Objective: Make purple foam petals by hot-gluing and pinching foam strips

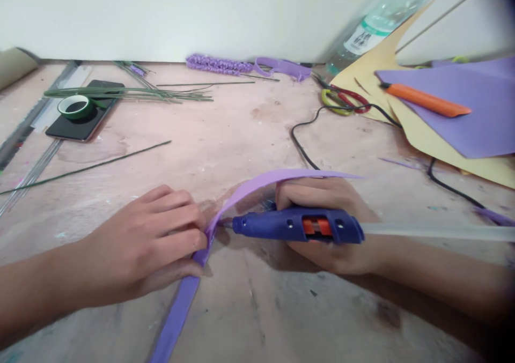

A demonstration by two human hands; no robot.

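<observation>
— Head view: what does the left hand [153,242] hold?
— Its fingers and thumb are clamped on a purple strip [177,312], which rises from the lower edge of view and arches rightward to the right hand [322,194].
— And that hand?
— Closed around a blue glue gun [269,226], its nozzle at the strip, beside the left fingertips; a glue stick [434,231] projects rearward.
— The surroundings?
— On the worktop [241,138], tape [80,115] sits upon a phone [72,130], left; a purple sheet [462,132] overlaps yellow sheeting [426,143], right.
</observation>
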